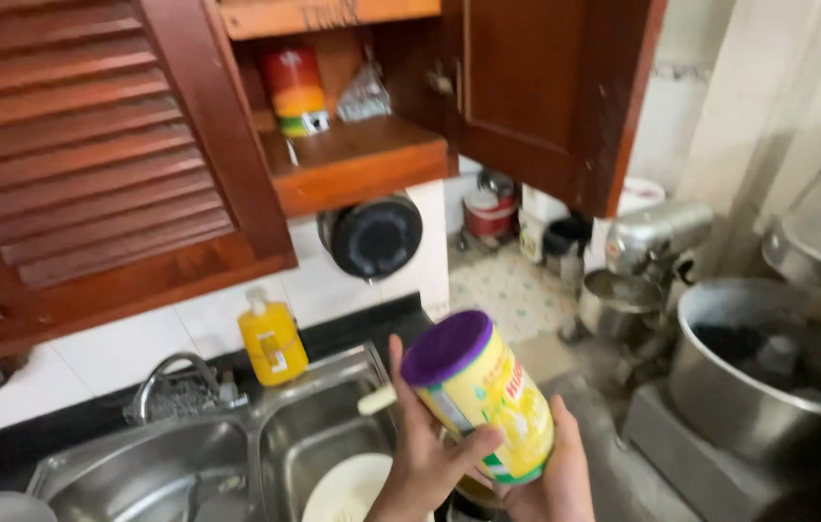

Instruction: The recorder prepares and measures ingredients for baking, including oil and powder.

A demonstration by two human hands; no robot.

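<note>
- A yellow squeeze bottle (273,341) stood on the dark counter (352,329) behind a steel double sink (236,454).
- A tap (175,382) rose at the sink's back edge.
- A white plate (357,486) lay in the right basin.
- A red-and-yellow tin (296,90) sat in the open wooden cupboard (352,164).
- A stand mixer (638,266) stood near a large steel pot (768,372).

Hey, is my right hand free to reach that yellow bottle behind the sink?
Probably not yet: the right hand and the left hand both grip the purple-lidded can. The path to the yellow bottle looks unobstructed.
</note>
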